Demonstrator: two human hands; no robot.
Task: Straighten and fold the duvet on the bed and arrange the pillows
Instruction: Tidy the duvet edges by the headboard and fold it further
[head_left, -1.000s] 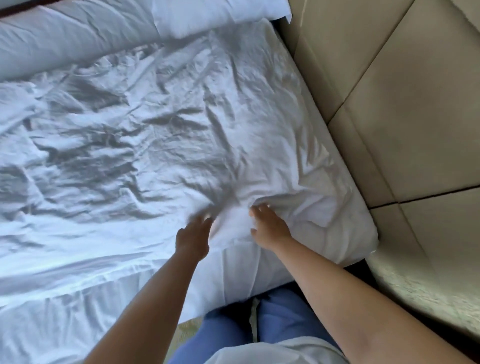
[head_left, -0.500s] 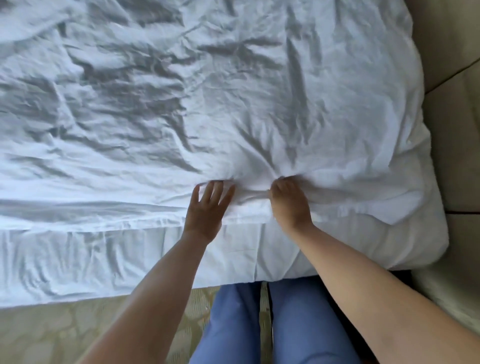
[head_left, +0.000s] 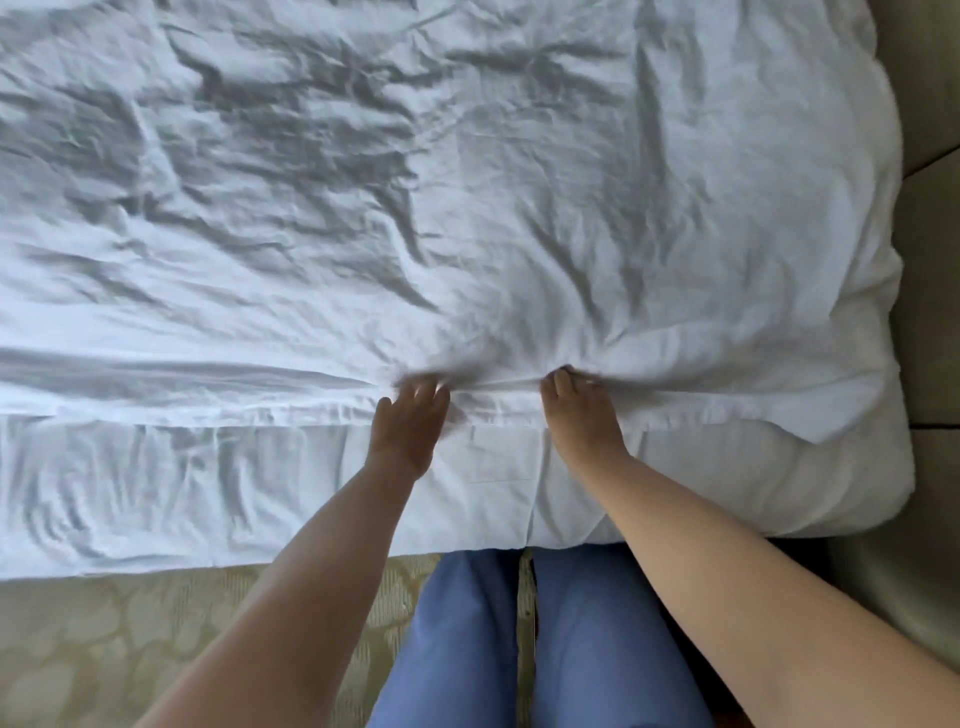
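Observation:
A wrinkled white duvet (head_left: 467, 182) covers the bed and fills the upper part of the head view. Its near edge runs along the bed's side, where both my hands meet it. My left hand (head_left: 410, 426) is blurred, and its fingers lie stretched out on the duvet's edge. A short way to the right, my right hand (head_left: 582, 415) has its fingers curled into a fold of the duvet and grips it. Creases fan out from both hands. The duvet's right corner bulges over the bed's end. No pillow is in view.
The white sheet (head_left: 182, 493) hangs down the bed's side below the duvet edge. My legs in blue trousers (head_left: 467, 649) stand against the bed on patterned beige carpet (head_left: 130, 634). Beige padded panels (head_left: 930, 260) run close along the bed's right end.
The view has dropped and come closer to the bed's edge, and the pillows at the top have left the frame. Both hands stay at the duvet's edge, and the left one is moving.

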